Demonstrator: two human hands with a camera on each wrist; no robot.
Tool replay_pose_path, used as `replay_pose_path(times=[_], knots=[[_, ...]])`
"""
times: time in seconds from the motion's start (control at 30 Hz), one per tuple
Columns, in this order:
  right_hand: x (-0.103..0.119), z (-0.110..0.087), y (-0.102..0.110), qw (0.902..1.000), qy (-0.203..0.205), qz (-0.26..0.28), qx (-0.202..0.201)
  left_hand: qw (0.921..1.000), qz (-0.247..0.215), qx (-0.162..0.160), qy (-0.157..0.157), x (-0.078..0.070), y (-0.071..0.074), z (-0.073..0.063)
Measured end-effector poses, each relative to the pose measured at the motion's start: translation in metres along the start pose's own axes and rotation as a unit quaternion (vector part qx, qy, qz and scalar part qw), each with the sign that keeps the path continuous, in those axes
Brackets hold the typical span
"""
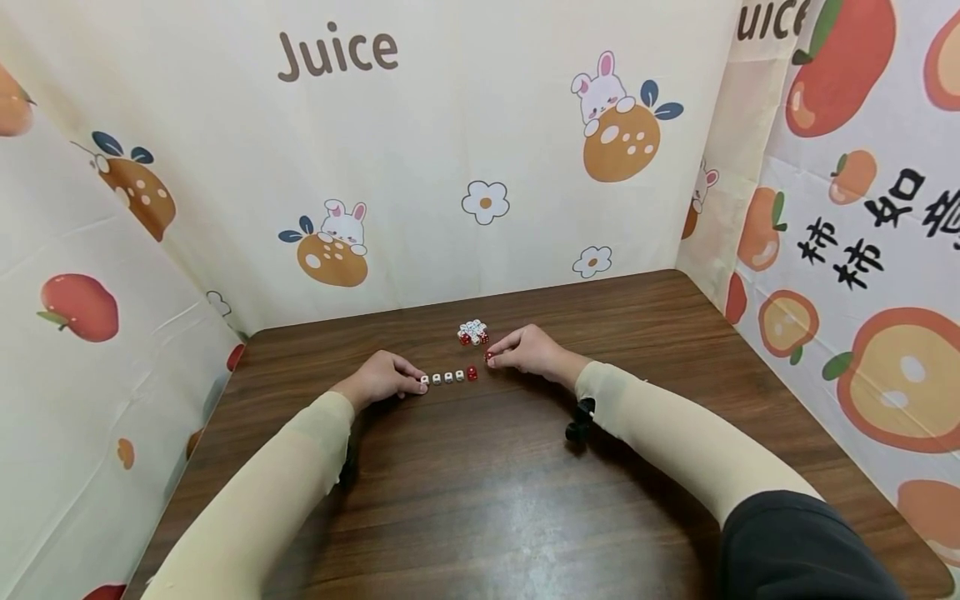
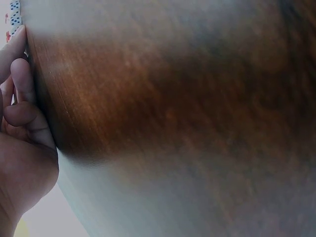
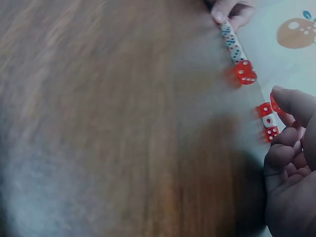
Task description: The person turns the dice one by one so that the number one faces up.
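Several white dice [image 1: 448, 377] form a row on the wooden table, with one red die [image 1: 472, 373] at the right end. At the row's left end, my left hand [image 1: 381, 377] pinches the outermost white die [image 1: 424, 380] between thumb and finger. My right hand [image 1: 528, 351] holds another red die [image 1: 488, 357] by its fingertips, to the right of the row and slightly farther back. In the right wrist view that held red die [image 3: 275, 102] is partly covered by the thumb. The left wrist view shows my left hand [image 2: 22, 108] at its edge, beside some dice [image 2: 16, 17].
A cluster of white dice [image 1: 472, 327], with red ones at its front, sits behind the row. The brown table [image 1: 465, 483] meets a printed cloth backdrop [image 1: 420, 150] at the back and sides. A dark object [image 1: 577, 425] is at the right wrist.
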State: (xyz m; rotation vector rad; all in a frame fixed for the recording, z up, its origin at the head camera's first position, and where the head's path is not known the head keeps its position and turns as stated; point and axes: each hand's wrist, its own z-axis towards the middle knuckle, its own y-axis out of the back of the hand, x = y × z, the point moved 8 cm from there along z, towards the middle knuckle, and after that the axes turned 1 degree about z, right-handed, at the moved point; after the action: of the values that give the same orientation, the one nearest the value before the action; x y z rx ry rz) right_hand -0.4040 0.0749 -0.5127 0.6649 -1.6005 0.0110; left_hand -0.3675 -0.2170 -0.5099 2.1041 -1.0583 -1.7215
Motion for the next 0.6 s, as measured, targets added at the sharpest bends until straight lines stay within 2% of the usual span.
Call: replay_pose_path(times=[0.13,0.4,0.6], knots=[[0.004,-0.001,-0.003,0.9986,0.031,-0.042,0.001,1.0,-0.001,0.002,0.0,-0.001,-0.001,0.0],[0.007,-0.002,-0.013,0.9922,0.064,-0.104,0.024,1.0,0.005,0.001,0.002,-0.001,-0.001,0.0],[0.01,-0.002,-0.016,0.99,0.073,-0.117,0.033,1.0,0.005,0.001,0.002,0.0,0.0,0.0]])
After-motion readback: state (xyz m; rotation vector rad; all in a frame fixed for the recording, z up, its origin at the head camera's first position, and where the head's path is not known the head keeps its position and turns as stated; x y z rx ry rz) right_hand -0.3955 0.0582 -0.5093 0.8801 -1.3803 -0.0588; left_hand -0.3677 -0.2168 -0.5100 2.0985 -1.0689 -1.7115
